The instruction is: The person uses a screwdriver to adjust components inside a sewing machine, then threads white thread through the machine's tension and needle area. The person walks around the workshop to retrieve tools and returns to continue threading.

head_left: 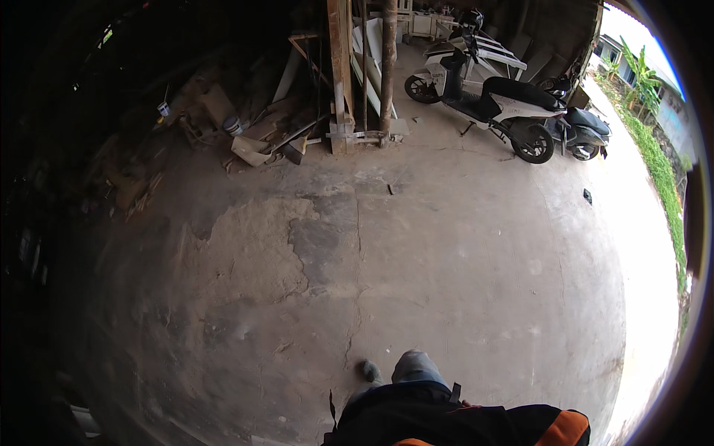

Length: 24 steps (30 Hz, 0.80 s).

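Note:
My dark jacket [416, 418] with orange patches fills the lower edge. A black and orange sleeve [532, 424] lies across the lower right. At its inner end, by my waist, a small reddish patch may be part of my right hand [466, 404]; its fingers are too hidden to read. My left hand is out of sight. Below me a trousered knee [416, 366] and a shoe [370, 370] show over the cracked concrete floor [446, 260]. No held object can be made out.
A white and black scooter [513, 104] stands at the back right, with another scooter [587, 130] behind it. Wooden posts [341, 74] rise at the back centre. Scrap boards and debris [253, 149] lie at the back left. Grass [658, 163] borders the bright right side.

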Each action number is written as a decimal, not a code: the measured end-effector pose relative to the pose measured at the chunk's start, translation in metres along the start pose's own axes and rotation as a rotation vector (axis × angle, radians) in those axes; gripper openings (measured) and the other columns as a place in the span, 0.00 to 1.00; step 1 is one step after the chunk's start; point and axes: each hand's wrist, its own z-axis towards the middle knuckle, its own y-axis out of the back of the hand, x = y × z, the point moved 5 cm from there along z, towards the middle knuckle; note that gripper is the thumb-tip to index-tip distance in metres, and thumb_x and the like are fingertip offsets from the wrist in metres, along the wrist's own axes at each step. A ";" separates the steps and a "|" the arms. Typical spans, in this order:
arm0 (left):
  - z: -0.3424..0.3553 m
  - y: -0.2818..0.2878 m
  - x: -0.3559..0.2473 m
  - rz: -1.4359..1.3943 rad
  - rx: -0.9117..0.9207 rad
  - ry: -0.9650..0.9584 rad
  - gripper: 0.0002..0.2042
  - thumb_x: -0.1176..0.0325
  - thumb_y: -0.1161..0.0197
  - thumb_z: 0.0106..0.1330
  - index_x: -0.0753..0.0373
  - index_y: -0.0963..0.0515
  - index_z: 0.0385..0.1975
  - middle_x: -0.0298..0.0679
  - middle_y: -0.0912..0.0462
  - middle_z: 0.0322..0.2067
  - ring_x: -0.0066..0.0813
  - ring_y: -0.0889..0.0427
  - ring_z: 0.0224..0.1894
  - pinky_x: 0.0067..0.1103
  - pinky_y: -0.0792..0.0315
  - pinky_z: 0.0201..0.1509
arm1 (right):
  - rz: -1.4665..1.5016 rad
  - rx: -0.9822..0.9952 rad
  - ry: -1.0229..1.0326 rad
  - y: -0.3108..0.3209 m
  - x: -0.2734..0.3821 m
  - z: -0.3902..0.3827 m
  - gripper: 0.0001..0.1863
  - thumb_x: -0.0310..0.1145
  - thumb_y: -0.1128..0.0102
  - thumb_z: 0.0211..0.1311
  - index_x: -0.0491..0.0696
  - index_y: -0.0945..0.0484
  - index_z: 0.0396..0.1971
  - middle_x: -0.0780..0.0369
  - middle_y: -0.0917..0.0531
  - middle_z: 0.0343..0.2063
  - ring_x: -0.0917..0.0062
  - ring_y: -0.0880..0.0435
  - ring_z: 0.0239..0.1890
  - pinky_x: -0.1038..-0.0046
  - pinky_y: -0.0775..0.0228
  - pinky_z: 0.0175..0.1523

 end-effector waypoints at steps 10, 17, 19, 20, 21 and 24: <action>0.200 -0.061 -0.253 -0.042 0.038 -0.088 0.09 0.69 0.47 0.60 0.67 0.32 0.37 0.48 0.22 0.32 0.42 0.18 0.32 0.39 0.22 0.29 | -0.119 -0.030 0.190 -0.049 0.307 0.127 0.24 0.53 0.47 0.57 0.46 0.17 0.25 0.59 0.16 0.21 0.68 0.17 0.25 0.63 0.27 0.33; 0.278 -0.035 -0.342 -0.123 -0.131 0.127 0.10 0.68 0.46 0.60 0.67 0.32 0.37 0.48 0.22 0.32 0.42 0.18 0.32 0.38 0.22 0.30 | -0.136 0.065 0.338 -0.026 0.582 0.173 0.21 0.50 0.47 0.58 0.45 0.18 0.27 0.58 0.16 0.23 0.68 0.17 0.27 0.64 0.27 0.34; 0.301 -0.028 -0.371 -0.153 -0.167 0.158 0.10 0.68 0.46 0.60 0.66 0.32 0.37 0.47 0.22 0.32 0.42 0.18 0.32 0.38 0.22 0.30 | -0.116 0.078 0.402 -0.027 0.667 0.177 0.20 0.49 0.46 0.58 0.45 0.18 0.28 0.58 0.16 0.24 0.68 0.17 0.27 0.64 0.27 0.34; 0.316 -0.026 -0.383 -0.168 -0.175 0.171 0.10 0.68 0.46 0.60 0.66 0.32 0.37 0.47 0.22 0.32 0.42 0.18 0.32 0.38 0.22 0.30 | -0.110 0.086 0.435 -0.030 0.707 0.180 0.20 0.49 0.46 0.59 0.45 0.18 0.28 0.58 0.16 0.24 0.68 0.17 0.28 0.65 0.27 0.35; 0.329 -0.024 -0.392 -0.181 -0.183 0.192 0.10 0.68 0.46 0.60 0.66 0.32 0.37 0.47 0.22 0.32 0.42 0.18 0.32 0.38 0.22 0.30 | -0.110 0.091 0.457 -0.034 0.741 0.181 0.20 0.48 0.46 0.59 0.45 0.18 0.29 0.58 0.16 0.24 0.68 0.16 0.28 0.65 0.27 0.35; 0.378 -0.015 -0.420 -0.199 -0.190 0.228 0.10 0.67 0.46 0.60 0.66 0.32 0.37 0.47 0.22 0.32 0.42 0.18 0.32 0.38 0.22 0.30 | -0.111 0.101 0.484 -0.054 0.822 0.185 0.19 0.47 0.46 0.59 0.45 0.18 0.30 0.58 0.16 0.25 0.68 0.16 0.29 0.65 0.27 0.35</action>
